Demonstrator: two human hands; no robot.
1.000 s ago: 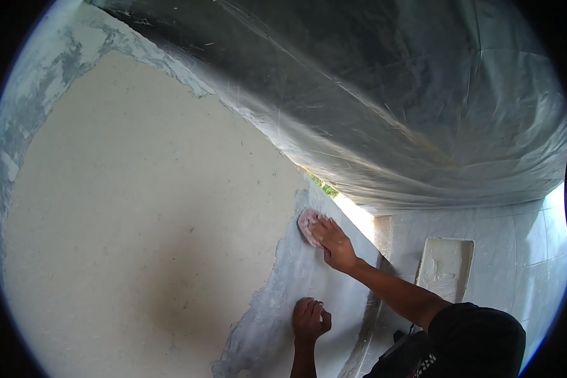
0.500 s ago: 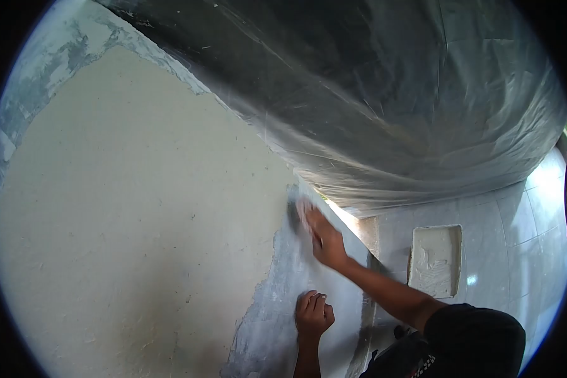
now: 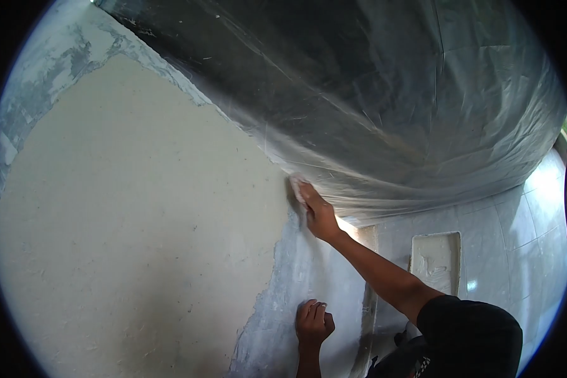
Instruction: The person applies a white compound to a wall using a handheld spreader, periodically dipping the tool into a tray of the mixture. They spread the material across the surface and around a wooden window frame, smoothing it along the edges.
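My right hand (image 3: 321, 217) reaches up from the lower right and is closed around a pale, flat pad (image 3: 298, 189), whose exact kind I cannot make out. The pad lies against the wall, at the border of the cream coating (image 3: 157, 170) and close to the plastic sheet. Lower down, my left hand (image 3: 315, 322) rests at the bare grey strip (image 3: 277, 296) of the wall with its fingers curled. What the left fingers hold, if anything, is hidden.
A large translucent plastic sheet (image 3: 384, 101) hangs along the wall's slanting edge. On the tiled floor (image 3: 516, 252) at right stands a shallow tray (image 3: 460, 252) with whitish paste in it. Patchy grey-white wall (image 3: 31, 82) shows at the upper left.
My right hand has slid upward and slightly left along the wall with the pale pad. My left hand has stayed nearly in place; the view has shifted a little.
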